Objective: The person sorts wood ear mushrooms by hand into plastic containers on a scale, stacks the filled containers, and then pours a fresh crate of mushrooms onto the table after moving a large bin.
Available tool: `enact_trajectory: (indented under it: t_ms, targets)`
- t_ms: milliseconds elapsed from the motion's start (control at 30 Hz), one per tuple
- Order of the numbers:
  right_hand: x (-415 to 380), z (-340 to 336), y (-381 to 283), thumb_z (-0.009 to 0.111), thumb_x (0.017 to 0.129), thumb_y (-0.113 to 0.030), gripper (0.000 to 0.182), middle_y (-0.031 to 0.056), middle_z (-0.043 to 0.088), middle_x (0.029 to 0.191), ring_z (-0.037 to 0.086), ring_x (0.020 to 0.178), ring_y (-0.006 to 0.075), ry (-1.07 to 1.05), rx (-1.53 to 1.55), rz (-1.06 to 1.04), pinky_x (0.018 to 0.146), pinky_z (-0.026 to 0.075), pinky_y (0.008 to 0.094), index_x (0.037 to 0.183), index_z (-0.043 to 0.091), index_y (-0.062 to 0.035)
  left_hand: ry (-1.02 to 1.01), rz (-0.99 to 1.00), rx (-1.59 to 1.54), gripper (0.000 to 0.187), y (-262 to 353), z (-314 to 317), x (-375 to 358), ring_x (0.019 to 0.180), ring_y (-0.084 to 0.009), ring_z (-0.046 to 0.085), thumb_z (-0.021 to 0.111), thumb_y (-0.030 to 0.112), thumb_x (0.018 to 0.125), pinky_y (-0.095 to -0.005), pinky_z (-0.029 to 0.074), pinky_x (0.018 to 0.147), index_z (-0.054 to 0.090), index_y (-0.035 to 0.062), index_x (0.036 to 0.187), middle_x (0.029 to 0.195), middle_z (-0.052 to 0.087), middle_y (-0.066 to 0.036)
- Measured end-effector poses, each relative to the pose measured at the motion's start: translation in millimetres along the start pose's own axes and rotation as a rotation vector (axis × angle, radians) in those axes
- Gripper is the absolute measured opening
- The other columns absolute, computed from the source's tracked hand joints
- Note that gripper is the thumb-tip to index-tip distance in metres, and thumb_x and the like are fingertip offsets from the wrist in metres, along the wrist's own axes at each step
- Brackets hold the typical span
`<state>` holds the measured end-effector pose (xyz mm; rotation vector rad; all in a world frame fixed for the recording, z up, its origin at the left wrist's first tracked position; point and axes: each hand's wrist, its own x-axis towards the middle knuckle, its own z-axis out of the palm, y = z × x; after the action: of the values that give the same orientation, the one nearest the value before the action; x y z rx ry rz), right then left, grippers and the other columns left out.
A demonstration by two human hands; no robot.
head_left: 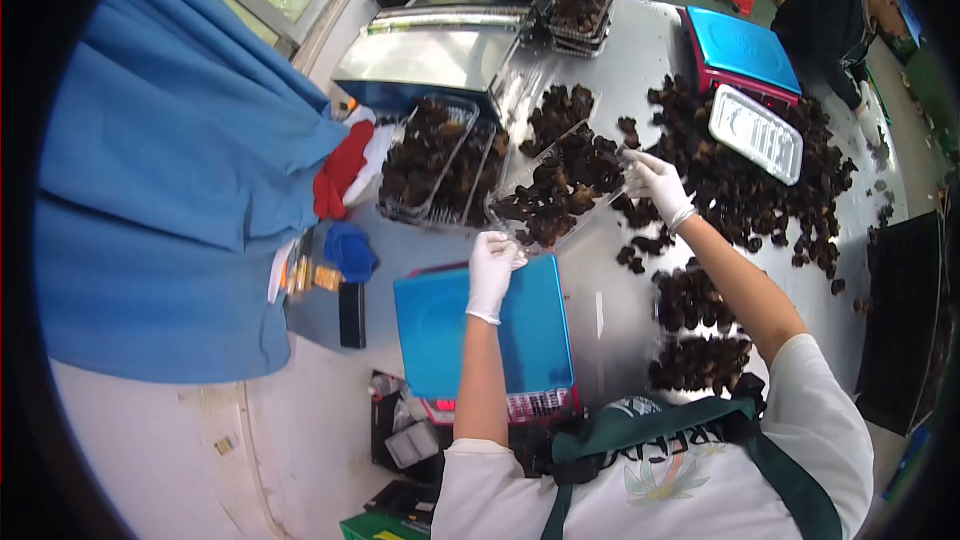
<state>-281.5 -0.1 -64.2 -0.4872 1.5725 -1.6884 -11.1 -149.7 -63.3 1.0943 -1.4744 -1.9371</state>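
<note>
My left hand (492, 275), in a white glove, pinches the near left corner of a clear plastic tray (497, 206). My right hand (657, 185), also gloved, grips the tray's right end. Dark, crinkled pieces that look like wood ear mushrooms (565, 185) fill the tray, which is held over the metal table. Just below my left hand lies the blue plate of a scale (430, 335). A large loose heap of the same dark pieces (720, 180) spreads to the right of my right hand.
Filled trays (425, 160) stand at left, beside a wrapping machine (435, 50). More filled trays are stacked (580, 15) at the back. A second scale (745, 50) and a white tray (757, 135) are at right. A co-worker (825, 25) leans at the far right. A blue curtain (180, 160) hangs left.
</note>
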Motion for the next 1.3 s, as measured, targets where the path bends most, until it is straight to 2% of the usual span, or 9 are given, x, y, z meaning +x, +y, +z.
enact_trajectory:
  t_ms: [267, 433, 533, 567, 700, 867, 1067, 1200, 1300]
  targets:
    - [175, -21, -24, 0.044, 0.093, -0.022, 0.034, 0.0072, 0.058, 0.093, 0.06, 0.071, 0.0133, 0.072, -0.177, -0.033, 0.064, 0.05, 0.0257, 0.123, 0.053, -0.0104, 0.031, -0.121, -0.102, 0.02, -9, 65, 140, 0.073, -0.022, 0.061, 0.054, -0.004, 0.082, -0.0335, 0.057, 0.065, 0.041, 0.0015, 0.096, 0.086, 0.055, -0.014]
    - [244, -9, 3, 0.045, 0.088, -0.005, 0.036, -0.0001, 0.051, 0.072, 0.045, 0.053, 0.0076, 0.054, 0.05, 0.068, 0.049, 0.037, 0.0216, 0.123, 0.049, -0.0029, 0.11, -0.218, -0.124, 0.022, -25, 82, 171, 0.077, -0.027, 0.063, 0.053, -0.008, 0.081, -0.0343, 0.057, 0.068, 0.041, -0.0004, 0.098, 0.088, 0.056, -0.016]
    - [250, -2, 13, 0.048, 0.087, -0.009, 0.044, 0.0011, 0.054, 0.086, 0.051, 0.068, 0.0116, 0.053, -0.061, 0.108, 0.064, 0.045, 0.027, 0.13, 0.043, -0.0089, 0.064, -0.272, -0.167, 0.022, -26, 80, 171, 0.08, -0.0275, 0.063, 0.052, -0.007, 0.082, -0.0351, 0.057, 0.071, 0.041, -0.0025, 0.101, 0.093, 0.057, -0.018]
    - [241, -6, 15, 0.048, 0.086, -0.006, 0.049, 0.0087, 0.053, 0.11, 0.054, 0.09, 0.0174, 0.064, -0.002, 0.112, 0.079, 0.046, 0.0308, 0.134, 0.036, -0.0066, 0.058, -0.27, -0.121, 0.021, -25, 81, 170, 0.083, -0.0278, 0.062, 0.051, -0.005, 0.084, -0.0353, 0.056, 0.075, 0.041, -0.0039, 0.102, 0.095, 0.057, -0.02]
    - [162, -39, -1, 0.05, 0.085, -0.007, 0.057, 0.0177, 0.035, 0.136, 0.044, 0.118, 0.0262, -0.01, 0.158, 0.074, 0.101, 0.036, 0.0363, 0.137, 0.027, 0.0001, 0.097, -0.233, -0.044, 0.029, -14, 90, 136, 0.089, -0.0239, 0.06, 0.051, -0.001, 0.085, -0.0313, 0.052, 0.078, 0.041, -0.0024, 0.112, 0.102, 0.055, -0.017]
    - [-22, -129, -13, 0.051, 0.09, -0.021, 0.033, 0.0033, 0.061, 0.102, 0.057, 0.09, 0.01, 0.035, 0.003, 0.025, 0.084, 0.044, 0.0264, 0.118, 0.053, -0.003, -0.119, 0.121, 0.26, 0.027, -27, 120, 18, 0.086, -0.0153, 0.056, 0.054, 0.002, 0.086, -0.0243, 0.048, 0.077, 0.047, 0.0009, 0.112, 0.102, 0.054, -0.01]
    - [-198, -237, 63, 0.048, 0.088, -0.013, 0.022, 0.0094, 0.063, 0.082, 0.061, 0.078, 0.0138, 0.657, -0.793, 0.051, 0.074, 0.048, 0.0279, 0.102, 0.062, -0.0031, -0.45, -0.059, 0.597, 0.021, -120, 146, -100, 0.069, -0.0111, 0.056, 0.059, 0.012, 0.085, -0.0245, 0.047, 0.064, 0.052, 0.0011, 0.101, 0.083, 0.059, -0.006]
    - [-239, -212, 64, 0.049, 0.085, -0.014, 0.024, 0.0104, 0.064, 0.083, 0.061, 0.078, 0.0179, 0.52, -0.731, 0.366, 0.074, 0.047, 0.0301, 0.101, 0.062, -0.0024, -0.428, 0.076, 0.613, 0.018, -140, 165, -119, 0.066, -0.0133, 0.058, 0.057, 0.012, 0.085, -0.0264, 0.047, 0.061, 0.053, -0.0004, 0.098, 0.079, 0.06, -0.01]
    - [-240, -205, 75, 0.043, 0.087, -0.007, 0.024, 0.0097, 0.063, 0.084, 0.06, 0.079, 0.0145, 0.461, -0.672, 0.149, 0.072, 0.047, 0.0289, 0.103, 0.061, -0.0028, -0.425, 0.037, 0.6, 0.016, -139, 162, -112, 0.07, -0.023, 0.06, 0.054, 0.01, 0.084, -0.0339, 0.048, 0.066, 0.052, -0.0005, 0.096, 0.08, 0.062, -0.015]
